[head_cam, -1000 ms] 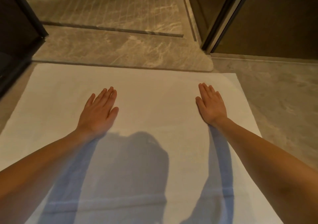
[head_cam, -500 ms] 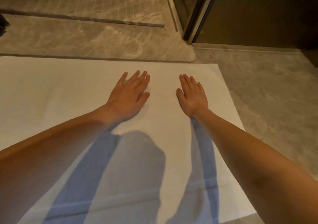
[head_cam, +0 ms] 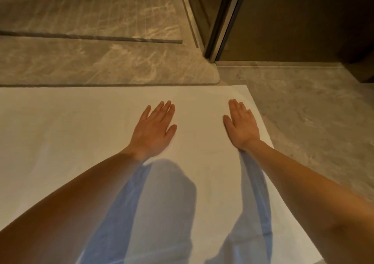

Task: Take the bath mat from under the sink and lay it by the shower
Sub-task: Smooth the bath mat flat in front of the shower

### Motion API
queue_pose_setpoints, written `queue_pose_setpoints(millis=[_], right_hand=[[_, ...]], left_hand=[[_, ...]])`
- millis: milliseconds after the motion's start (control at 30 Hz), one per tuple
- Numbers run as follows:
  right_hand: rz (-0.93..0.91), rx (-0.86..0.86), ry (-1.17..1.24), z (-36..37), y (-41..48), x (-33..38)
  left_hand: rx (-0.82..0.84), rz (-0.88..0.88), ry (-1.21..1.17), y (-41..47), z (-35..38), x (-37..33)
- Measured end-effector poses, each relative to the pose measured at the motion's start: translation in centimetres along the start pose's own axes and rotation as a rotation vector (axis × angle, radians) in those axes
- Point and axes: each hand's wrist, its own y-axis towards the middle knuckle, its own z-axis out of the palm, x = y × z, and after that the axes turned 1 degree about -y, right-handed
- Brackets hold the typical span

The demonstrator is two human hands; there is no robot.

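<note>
The white bath mat [head_cam: 70,134] lies spread flat on the marble floor, its far edge along the raised shower threshold [head_cam: 105,63]. My left hand [head_cam: 154,131] presses flat on the mat near its middle, fingers straight. Palm down with straight fingers, my right hand [head_cam: 240,125] rests on the mat close to its far right corner. Both forearms reach in from below and cast bluish shadows on the mat.
Beyond the threshold lies the ribbed shower floor [head_cam: 91,8] with a linear drain slot [head_cam: 91,37]. A dark metal door frame [head_cam: 224,20] and a brown wall panel [head_cam: 293,20] stand at the right. Grey marble floor [head_cam: 313,111] extends right of the mat.
My view has swung right, so the mat runs off the left edge. My left hand slid right across the mat toward my right hand, which stayed near the mat's right edge.
</note>
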Motion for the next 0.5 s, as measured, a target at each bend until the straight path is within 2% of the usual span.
queue_pose_setpoints(millis=[67,133,200,267,367,500], right_hand=[[0.029,-0.062,0.022,-0.2,0.3,2.2],[-0.151,-0.118,0.079,-0.3,1.2,7.4],[-0.408,-0.03,0.118,-0.1,2.3,13.1],[-0.503,0.086,0.121,0.2,3.2,16.0],[-0.425,0.093,0.089,0.3,4.7,12.8],[-0.15,0.015,0.014,-1.1,5.5,1.2]], left_hand=[[-0.006,-0.001,0.012,0.1,-0.1,0.0],[-0.001,-0.002,0.024,0.1,-0.2,-0.1],[-0.007,-0.001,0.016,0.2,-0.3,-0.2],[-0.022,0.005,0.005,0.2,-0.3,-0.3],[-0.016,-0.014,0.002,0.2,0.1,-0.1],[-0.012,-0.017,0.004,0.2,0.4,0.3]])
